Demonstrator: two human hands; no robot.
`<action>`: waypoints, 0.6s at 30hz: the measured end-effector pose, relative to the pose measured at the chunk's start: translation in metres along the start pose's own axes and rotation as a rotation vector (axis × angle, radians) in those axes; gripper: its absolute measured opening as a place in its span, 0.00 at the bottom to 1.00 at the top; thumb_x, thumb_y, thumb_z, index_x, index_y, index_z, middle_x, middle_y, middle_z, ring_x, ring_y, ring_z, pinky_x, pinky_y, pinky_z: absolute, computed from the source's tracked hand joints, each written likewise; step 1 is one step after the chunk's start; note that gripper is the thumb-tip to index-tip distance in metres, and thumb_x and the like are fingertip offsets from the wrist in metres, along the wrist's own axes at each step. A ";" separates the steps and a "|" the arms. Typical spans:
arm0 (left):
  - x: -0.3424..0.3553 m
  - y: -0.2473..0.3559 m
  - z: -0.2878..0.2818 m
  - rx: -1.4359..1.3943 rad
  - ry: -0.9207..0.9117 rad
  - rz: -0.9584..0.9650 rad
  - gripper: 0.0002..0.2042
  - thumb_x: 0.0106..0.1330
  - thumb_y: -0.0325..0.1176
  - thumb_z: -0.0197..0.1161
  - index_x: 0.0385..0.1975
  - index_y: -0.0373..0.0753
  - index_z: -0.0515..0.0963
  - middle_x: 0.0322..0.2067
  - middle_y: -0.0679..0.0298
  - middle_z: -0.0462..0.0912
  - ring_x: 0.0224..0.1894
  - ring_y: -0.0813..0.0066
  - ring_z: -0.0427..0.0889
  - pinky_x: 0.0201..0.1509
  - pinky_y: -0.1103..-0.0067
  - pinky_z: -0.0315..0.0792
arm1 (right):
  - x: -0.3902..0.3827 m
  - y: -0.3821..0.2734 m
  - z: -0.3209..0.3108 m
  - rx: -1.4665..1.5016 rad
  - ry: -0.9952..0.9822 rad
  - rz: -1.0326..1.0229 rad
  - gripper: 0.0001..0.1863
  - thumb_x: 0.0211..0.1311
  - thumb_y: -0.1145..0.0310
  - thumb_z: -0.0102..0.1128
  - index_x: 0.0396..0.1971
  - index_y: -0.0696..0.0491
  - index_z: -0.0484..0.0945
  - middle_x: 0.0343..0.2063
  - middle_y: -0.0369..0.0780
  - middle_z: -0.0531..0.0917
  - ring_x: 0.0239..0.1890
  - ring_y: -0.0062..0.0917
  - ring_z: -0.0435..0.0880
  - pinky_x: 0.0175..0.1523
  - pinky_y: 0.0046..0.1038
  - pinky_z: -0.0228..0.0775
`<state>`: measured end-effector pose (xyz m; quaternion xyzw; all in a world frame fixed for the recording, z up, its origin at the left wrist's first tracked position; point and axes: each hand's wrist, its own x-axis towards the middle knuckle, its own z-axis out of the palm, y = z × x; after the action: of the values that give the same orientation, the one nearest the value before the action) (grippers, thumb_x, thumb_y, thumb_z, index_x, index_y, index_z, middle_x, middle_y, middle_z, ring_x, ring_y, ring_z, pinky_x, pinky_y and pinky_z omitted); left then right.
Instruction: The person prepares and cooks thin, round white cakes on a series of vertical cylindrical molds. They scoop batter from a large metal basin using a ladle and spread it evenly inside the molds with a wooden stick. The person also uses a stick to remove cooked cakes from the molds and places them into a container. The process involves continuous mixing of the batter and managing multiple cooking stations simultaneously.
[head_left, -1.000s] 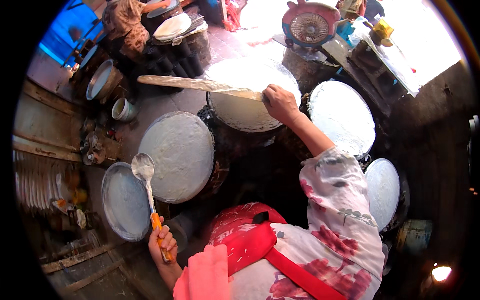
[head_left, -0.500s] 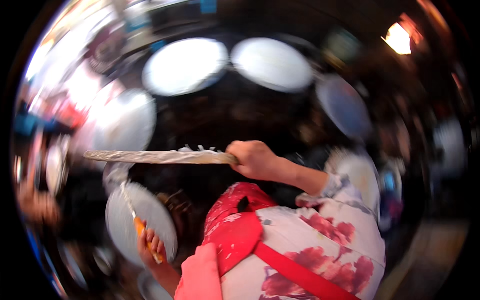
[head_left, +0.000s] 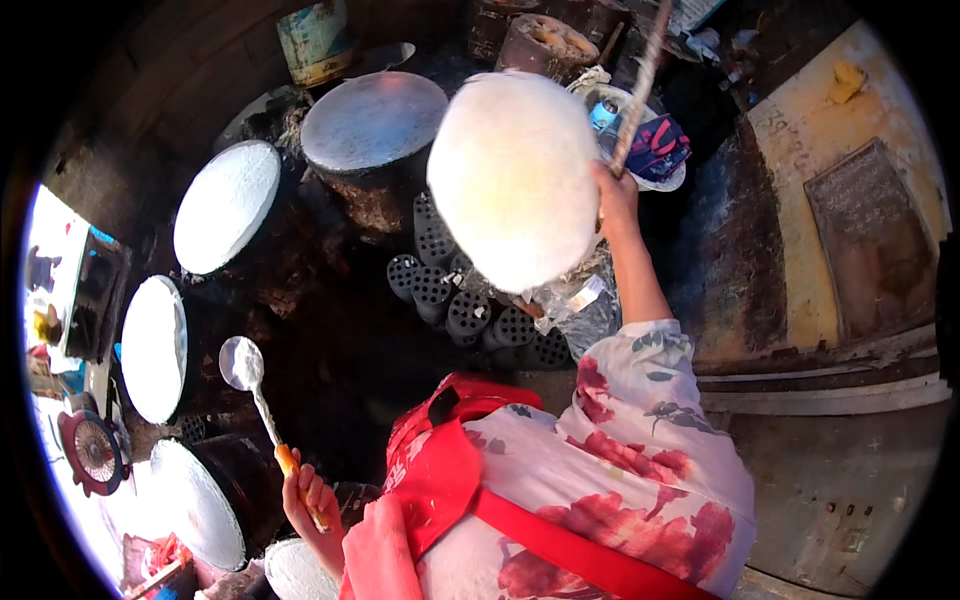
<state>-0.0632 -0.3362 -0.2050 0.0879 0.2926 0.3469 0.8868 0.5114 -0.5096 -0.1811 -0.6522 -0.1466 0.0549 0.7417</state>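
My left hand (head_left: 312,497) is closed round the orange handle of a ladle (head_left: 241,363), whose round bowl is coated with white batter. The ladle hangs over the dark gap right of the griddles. My right hand (head_left: 615,200) grips a long batter-smeared wooden stick (head_left: 642,90), pointing up and away. Beside that hand lies a pale round pancake (head_left: 512,180); whether my fingers touch its edge I cannot tell. White batter covers a far-left griddle (head_left: 228,207), a left griddle (head_left: 155,350) and a near-left griddle (head_left: 198,500). A greyish griddle (head_left: 375,120) at the back carries no white layer.
Coal briquettes (head_left: 432,287) with holes stand below the pancake. A white basin (head_left: 672,183) holding a dark patterned bag (head_left: 655,148) and a blue bottle is at the far right. Left of the griddles is a round fan-like thing (head_left: 97,446). Another white-coated griddle (head_left: 298,568) shows at the lower edge.
My view has turned to the right. The stick, level across the front before, now points up and away at the right. The ladle, earlier over a griddle, is now over the dark gap.
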 end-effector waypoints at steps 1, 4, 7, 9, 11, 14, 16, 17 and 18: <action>0.008 -0.004 0.009 0.010 -0.001 -0.010 0.16 0.69 0.29 0.45 0.54 0.32 0.64 0.20 0.71 0.61 0.14 0.88 0.59 0.15 0.89 0.56 | 0.017 0.021 -0.028 0.002 0.100 0.012 0.16 0.54 0.65 0.62 0.36 0.61 0.75 0.31 0.37 0.80 0.31 0.22 0.77 0.39 0.25 0.69; 0.027 -0.015 0.031 0.013 -0.019 -0.048 0.15 0.70 0.29 0.44 0.54 0.32 0.63 0.20 0.70 0.60 0.14 0.86 0.59 0.16 0.88 0.58 | 0.044 0.093 -0.086 -0.030 0.355 0.096 0.19 0.54 0.65 0.63 0.40 0.64 0.75 0.35 0.41 0.81 0.35 0.25 0.79 0.41 0.28 0.70; 0.042 -0.023 0.045 0.017 0.006 -0.068 0.16 0.69 0.29 0.44 0.54 0.31 0.63 0.20 0.70 0.60 0.14 0.86 0.58 0.15 0.88 0.58 | 0.049 0.149 -0.123 -0.140 0.471 0.231 0.21 0.53 0.64 0.64 0.42 0.64 0.75 0.38 0.44 0.81 0.36 0.28 0.79 0.42 0.30 0.70; 0.053 -0.029 0.051 -0.009 -0.062 -0.101 0.16 0.70 0.29 0.42 0.55 0.30 0.62 0.21 0.69 0.60 0.15 0.86 0.59 0.17 0.87 0.59 | 0.060 0.188 -0.155 -0.166 0.469 0.301 0.21 0.53 0.64 0.64 0.42 0.63 0.75 0.39 0.44 0.81 0.36 0.30 0.79 0.42 0.31 0.70; 0.056 -0.038 0.058 -0.029 -0.045 -0.092 0.16 0.71 0.30 0.41 0.55 0.30 0.62 0.21 0.69 0.59 0.15 0.86 0.59 0.17 0.87 0.59 | 0.059 0.176 -0.141 -0.300 0.431 0.442 0.18 0.54 0.64 0.63 0.39 0.62 0.77 0.36 0.44 0.82 0.35 0.31 0.80 0.40 0.32 0.71; 0.065 -0.054 0.070 -0.087 -0.023 -0.099 0.17 0.71 0.30 0.41 0.56 0.30 0.61 0.21 0.69 0.59 0.16 0.86 0.59 0.17 0.87 0.59 | 0.070 0.174 -0.151 -0.609 0.345 0.421 0.19 0.56 0.59 0.59 0.36 0.62 0.79 0.35 0.47 0.82 0.36 0.35 0.81 0.40 0.36 0.71; 0.063 -0.061 0.070 -0.135 -0.006 -0.080 0.17 0.71 0.30 0.41 0.56 0.30 0.61 0.21 0.68 0.59 0.16 0.86 0.60 0.17 0.87 0.59 | 0.079 0.160 -0.141 -1.241 0.240 0.248 0.24 0.60 0.51 0.49 0.30 0.60 0.80 0.34 0.51 0.82 0.40 0.42 0.81 0.41 0.41 0.71; 0.057 -0.065 0.068 -0.173 0.009 -0.053 0.17 0.71 0.30 0.41 0.56 0.30 0.61 0.21 0.69 0.59 0.15 0.86 0.59 0.17 0.87 0.60 | 0.083 0.143 -0.120 -1.474 0.237 0.246 0.25 0.63 0.49 0.43 0.30 0.57 0.80 0.35 0.50 0.81 0.39 0.44 0.80 0.42 0.43 0.71; 0.053 -0.067 0.070 -0.222 0.114 -0.006 0.17 0.70 0.31 0.42 0.56 0.30 0.61 0.21 0.69 0.60 0.13 0.85 0.59 0.14 0.86 0.59 | 0.086 0.150 -0.126 -1.504 0.242 -0.034 0.24 0.64 0.50 0.41 0.32 0.55 0.80 0.35 0.48 0.81 0.38 0.43 0.80 0.42 0.41 0.72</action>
<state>0.0464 -0.3473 -0.1964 -0.0316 0.3025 0.3791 0.8740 0.6459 -0.5844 -0.3297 -0.9810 -0.0723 -0.1429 0.1092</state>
